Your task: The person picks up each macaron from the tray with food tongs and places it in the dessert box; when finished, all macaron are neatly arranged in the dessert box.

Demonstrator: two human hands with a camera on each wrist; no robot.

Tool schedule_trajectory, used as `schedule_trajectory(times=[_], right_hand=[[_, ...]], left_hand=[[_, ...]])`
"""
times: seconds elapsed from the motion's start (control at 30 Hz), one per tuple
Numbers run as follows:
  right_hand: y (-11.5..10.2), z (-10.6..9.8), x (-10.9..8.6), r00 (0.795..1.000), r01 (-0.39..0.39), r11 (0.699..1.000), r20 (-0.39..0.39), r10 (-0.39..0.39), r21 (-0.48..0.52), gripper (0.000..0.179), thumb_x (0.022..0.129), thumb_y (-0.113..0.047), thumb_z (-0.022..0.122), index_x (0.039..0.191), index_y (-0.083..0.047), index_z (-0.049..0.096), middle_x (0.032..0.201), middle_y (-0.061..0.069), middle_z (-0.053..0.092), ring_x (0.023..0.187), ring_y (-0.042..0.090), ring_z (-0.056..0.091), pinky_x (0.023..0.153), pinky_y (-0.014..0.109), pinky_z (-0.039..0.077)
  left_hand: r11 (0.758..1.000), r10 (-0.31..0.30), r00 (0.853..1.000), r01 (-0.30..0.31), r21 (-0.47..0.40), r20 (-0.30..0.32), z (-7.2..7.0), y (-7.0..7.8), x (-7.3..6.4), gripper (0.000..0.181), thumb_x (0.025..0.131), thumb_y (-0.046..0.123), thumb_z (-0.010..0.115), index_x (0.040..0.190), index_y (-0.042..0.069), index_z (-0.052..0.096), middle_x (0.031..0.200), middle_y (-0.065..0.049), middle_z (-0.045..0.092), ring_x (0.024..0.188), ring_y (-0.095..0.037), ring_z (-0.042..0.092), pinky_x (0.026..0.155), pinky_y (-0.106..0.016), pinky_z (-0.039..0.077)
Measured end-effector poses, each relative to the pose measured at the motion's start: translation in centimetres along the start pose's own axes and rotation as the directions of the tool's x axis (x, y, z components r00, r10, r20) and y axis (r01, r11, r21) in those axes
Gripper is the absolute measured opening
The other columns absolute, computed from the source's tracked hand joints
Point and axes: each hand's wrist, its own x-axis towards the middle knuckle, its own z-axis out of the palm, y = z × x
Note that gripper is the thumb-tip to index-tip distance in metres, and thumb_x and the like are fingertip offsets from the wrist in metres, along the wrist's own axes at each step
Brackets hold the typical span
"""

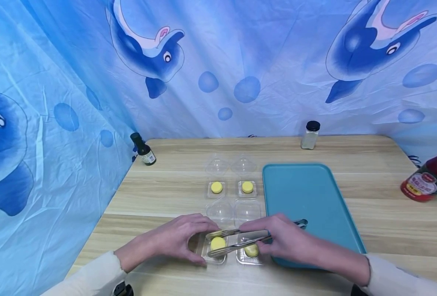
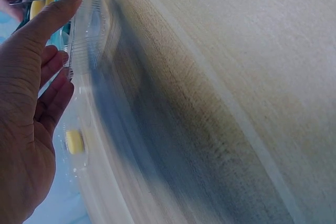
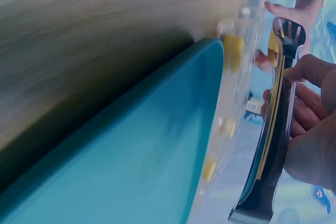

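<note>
The right hand [image 1: 286, 240] grips metal tongs [image 1: 236, 246]. A yellow macaron [image 1: 217, 243] is between their tips, at a clear box [image 1: 221, 260]. The left hand [image 1: 183, 235] spreads beside it. The macaron looks light, crumbly; pinch its sides softly.
</note>
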Motion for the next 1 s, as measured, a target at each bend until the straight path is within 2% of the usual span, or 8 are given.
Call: schedule_trajectory(times=[0.1,0.2,0.3,0.5,0.63,1.0], right_hand=[[-0.2,0.4,0.4,1.0,-0.026,0.999,0.014,0.026,0.023,0.057,0.084,0.012,0.073,0.135,-0.013,0.075,0.134,0.002,0.073,0.066,-0.004,0.053,0.047,0.017,0.047],[-0.4,0.7,0.8,0.999,-0.045,0.999,0.026,0.044,0.025,0.057,0.084,0.012,0.071,0.136,-0.012,0.074,0.135,0.004,0.072,0.05,-0.006,0.033,0.04,0.017,0.042],[-0.5,1.0,1.0,0.998,-0.057,0.998,0.038,0.056,0.007,0.056,0.084,0.011,0.072,0.137,-0.01,0.073,0.136,0.005,0.072,0.047,-0.007,0.03,0.041,0.017,0.043],[-0.6,1.4,1.3,0.996,-0.081,0.997,0.045,0.081,-0.003,0.057,0.084,0.011,0.072,0.137,-0.008,0.072,0.135,0.005,0.072,0.047,-0.007,0.034,0.04,0.016,0.042],[-0.8,1.5,1.4,0.995,-0.091,0.996,0.047,0.091,-0.015,0.056,0.083,0.011,0.071,0.136,-0.006,0.072,0.134,0.007,0.072,0.044,-0.01,0.029,0.039,0.015,0.04],[-1.0,1.6,1.5,0.995,-0.087,0.995,0.043,0.089,-0.04,0.056,0.082,0.01,0.072,0.136,-0.006,0.072,0.134,0.007,0.073,0.045,-0.009,0.03,0.039,0.015,0.04]], left_hand=[[1.0,0.015,1.0,-0.015,0.008,-0.01,0.0,-0.1,0.0,0.079,0.081,0.053,0.091,0.145,0.019,0.062,0.142,0.01,0.064,0.131,-0.01,0.059,0.111,-0.039,0.052],[1.0,0.021,1.0,-0.02,0.008,-0.012,0.0,-0.1,0.0,0.079,0.081,0.053,0.091,0.145,0.018,0.062,0.142,0.01,0.064,0.13,-0.009,0.06,0.111,-0.038,0.052],[1.0,0.013,1.0,-0.013,-0.003,-0.007,0.0,-0.1,0.0,0.079,0.081,0.053,0.091,0.145,0.019,0.062,0.143,0.011,0.063,0.131,-0.009,0.059,0.111,-0.038,0.052],[1.0,0.005,1.0,-0.005,-0.006,-0.002,0.0,0.0,0.0,0.079,0.081,0.054,0.091,0.145,0.018,0.062,0.143,0.01,0.063,0.131,-0.011,0.059,0.112,-0.04,0.052],[1.0,0.008,1.0,-0.008,-0.002,-0.004,0.0,-0.1,0.0,0.079,0.081,0.054,0.091,0.145,0.018,0.062,0.143,0.009,0.063,0.13,-0.01,0.06,0.111,-0.039,0.052],[1.0,-0.01,1.0,0.011,-0.015,0.009,0.0,0.0,0.0,0.078,0.082,0.054,0.09,0.146,0.019,0.062,0.143,0.011,0.063,0.129,-0.008,0.059,0.111,-0.038,0.052]])
